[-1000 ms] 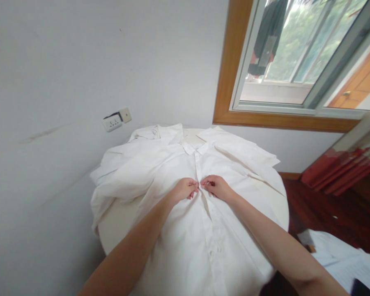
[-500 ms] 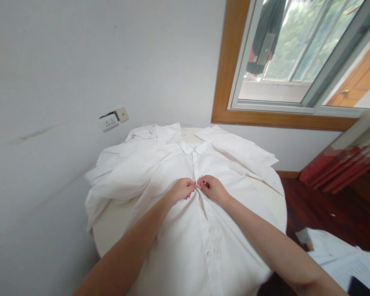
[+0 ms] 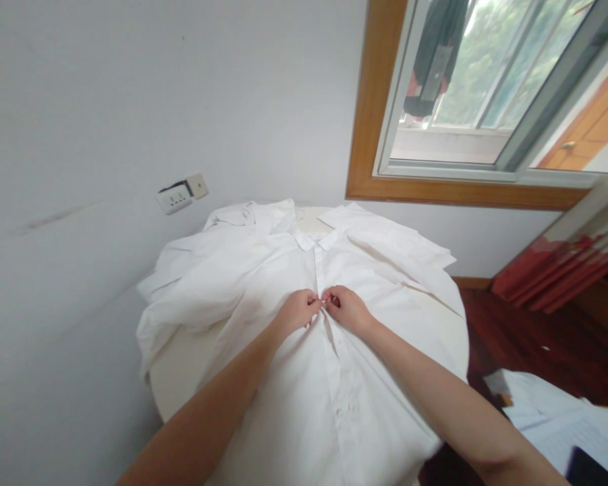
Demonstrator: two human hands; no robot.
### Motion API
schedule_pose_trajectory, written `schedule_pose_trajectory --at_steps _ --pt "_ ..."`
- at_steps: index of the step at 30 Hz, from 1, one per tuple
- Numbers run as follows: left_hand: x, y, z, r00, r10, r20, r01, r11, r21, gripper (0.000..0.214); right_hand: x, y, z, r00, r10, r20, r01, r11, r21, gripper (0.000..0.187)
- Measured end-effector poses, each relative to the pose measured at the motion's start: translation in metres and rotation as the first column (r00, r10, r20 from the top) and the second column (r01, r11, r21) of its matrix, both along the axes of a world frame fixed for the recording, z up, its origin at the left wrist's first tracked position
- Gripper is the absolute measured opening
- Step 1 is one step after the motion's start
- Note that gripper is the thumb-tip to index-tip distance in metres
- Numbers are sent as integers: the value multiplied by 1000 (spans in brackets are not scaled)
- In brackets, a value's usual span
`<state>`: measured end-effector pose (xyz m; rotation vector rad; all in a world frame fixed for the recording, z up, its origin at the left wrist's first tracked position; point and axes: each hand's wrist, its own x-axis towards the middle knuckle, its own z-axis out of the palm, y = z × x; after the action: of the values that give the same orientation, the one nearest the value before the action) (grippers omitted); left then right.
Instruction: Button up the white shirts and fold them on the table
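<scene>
A white button-up shirt (image 3: pixel 304 405) lies spread front side up on a round cream table (image 3: pixel 179 374), its collar (image 3: pixel 316 241) toward the wall. At the middle of the front placket my left hand (image 3: pixel 298 309) pinches the cloth between thumb and fingers. Close against it, nearly fingertip to fingertip, my right hand (image 3: pixel 345 309) pinches the placket from the other side. Any button between the fingertips is too small to make out. Below the hands the placket gapes slightly, and its lower part runs toward me.
More white cloth (image 3: pixel 253 214) lies bunched at the table's back left. Behind stands a wall with a socket (image 3: pixel 175 198) and a wood-framed window (image 3: pixel 362 189). To the right are a red and cream curtain (image 3: pixel 546 270), papers (image 3: pixel 561 412) and a dark flat object (image 3: pixel 590 467).
Both hands keep their pinch at the same spot on the placket, with only tiny finger movement. The whole view has shifted slightly.
</scene>
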<state>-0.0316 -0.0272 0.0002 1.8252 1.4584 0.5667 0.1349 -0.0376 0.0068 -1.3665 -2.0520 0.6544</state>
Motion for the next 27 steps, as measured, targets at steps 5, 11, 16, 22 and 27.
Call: schedule_pose_trajectory --at_steps 5,11,16,22,27 --pt "2 -4 5 999 23 27 -24 999 29 16 0 -1 2 1000 4 -16 -5 1000 -26 16" --pt "4 -7 11 997 49 67 -51 999 16 9 3 2 3 999 23 -38 -24 999 -30 14" --pt "3 -7 16 992 51 117 -45 998 -50 11 9 3 1 980 98 -171 -127 977 -170 10" --pt "1 -6 17 983 61 174 -41 992 -118 15 6 1 1 999 45 -9 -45 998 -33 32" --pt "2 -5 15 980 68 187 -48 993 -108 18 -3 -4 10 955 -10 297 -39 987 157 29"
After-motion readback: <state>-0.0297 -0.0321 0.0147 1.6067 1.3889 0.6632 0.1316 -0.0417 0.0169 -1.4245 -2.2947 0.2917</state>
